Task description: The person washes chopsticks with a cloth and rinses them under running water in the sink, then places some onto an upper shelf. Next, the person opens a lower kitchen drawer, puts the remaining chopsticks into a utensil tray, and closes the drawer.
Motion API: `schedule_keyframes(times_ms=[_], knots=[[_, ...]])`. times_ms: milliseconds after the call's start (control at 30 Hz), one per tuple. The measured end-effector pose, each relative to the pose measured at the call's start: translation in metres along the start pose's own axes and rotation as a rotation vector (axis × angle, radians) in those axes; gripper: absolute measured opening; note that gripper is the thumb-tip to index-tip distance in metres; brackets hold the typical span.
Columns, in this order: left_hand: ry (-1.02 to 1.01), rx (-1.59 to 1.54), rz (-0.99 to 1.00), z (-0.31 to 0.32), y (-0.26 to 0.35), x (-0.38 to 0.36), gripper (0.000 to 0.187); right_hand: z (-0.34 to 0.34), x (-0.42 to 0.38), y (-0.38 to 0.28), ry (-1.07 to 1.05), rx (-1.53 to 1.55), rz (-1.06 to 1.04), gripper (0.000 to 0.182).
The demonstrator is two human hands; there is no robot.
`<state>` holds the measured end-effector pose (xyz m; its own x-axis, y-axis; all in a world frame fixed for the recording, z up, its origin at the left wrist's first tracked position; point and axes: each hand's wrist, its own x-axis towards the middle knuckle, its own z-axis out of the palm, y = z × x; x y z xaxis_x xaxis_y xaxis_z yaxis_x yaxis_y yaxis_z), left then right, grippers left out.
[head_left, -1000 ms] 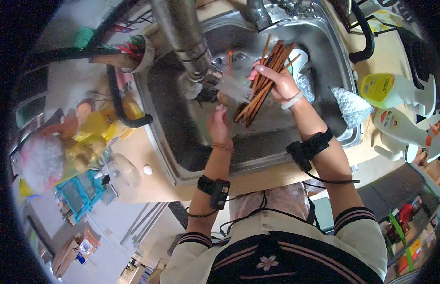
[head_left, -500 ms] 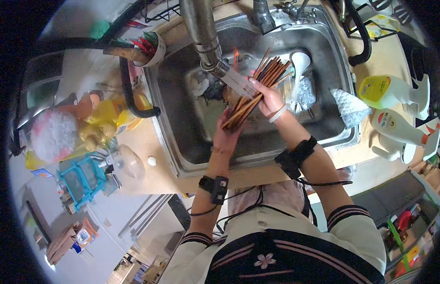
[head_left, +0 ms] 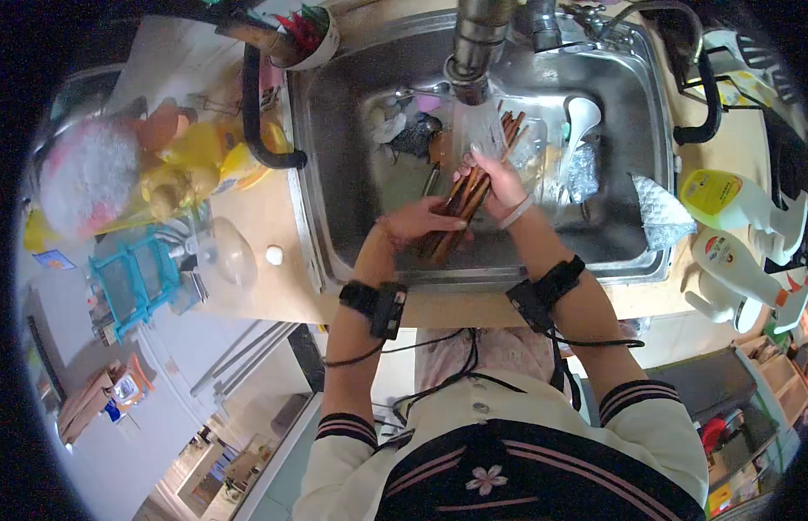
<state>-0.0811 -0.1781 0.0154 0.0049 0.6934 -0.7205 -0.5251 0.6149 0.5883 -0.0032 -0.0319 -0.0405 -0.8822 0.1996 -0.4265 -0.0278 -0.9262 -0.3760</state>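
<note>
A bundle of brown chopsticks (head_left: pixel 512 130) slants across the sink under the faucet (head_left: pixel 482 48), with water running onto its upper part. My right hand (head_left: pixel 500 184) is closed around the middle of the bundle. Lower down, my left hand (head_left: pixel 419 217) is wrapped against the lower part, its fingers partly hidden behind the sticks and slightly blurred. Right of the bundle, a white ladle (head_left: pixel 581 117) rests in the metal sink (head_left: pixel 352 226). Beside it is a crumpled clear plastic piece (head_left: pixel 584 174). Dark and pale items (head_left: pixel 413 135) lie on the left of the basin.
Spray bottles (head_left: pixel 717 200) lie right of the sink, near a silvery sheet (head_left: pixel 660 214) on its rim. Black padded bars (head_left: pixel 256 113) stand at both sides. A pot with red peppers (head_left: pixel 313 39), yellow bags (head_left: pixel 191 161) and a teal rack (head_left: pixel 135 278) are on the left.
The view has shifted, so the sink appears further right and higher. The bundle is tilted more upright and gathered more tightly. My left hand has turned across its lower part.
</note>
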Motion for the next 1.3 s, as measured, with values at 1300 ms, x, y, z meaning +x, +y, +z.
schedule_keyframes(times_ms=[1300], knots=[[0.206,-0.211,0.028,0.056,-0.026,0.002,0.019,0.042,0.011,-0.039,0.178,-0.124,0.188,0.026]])
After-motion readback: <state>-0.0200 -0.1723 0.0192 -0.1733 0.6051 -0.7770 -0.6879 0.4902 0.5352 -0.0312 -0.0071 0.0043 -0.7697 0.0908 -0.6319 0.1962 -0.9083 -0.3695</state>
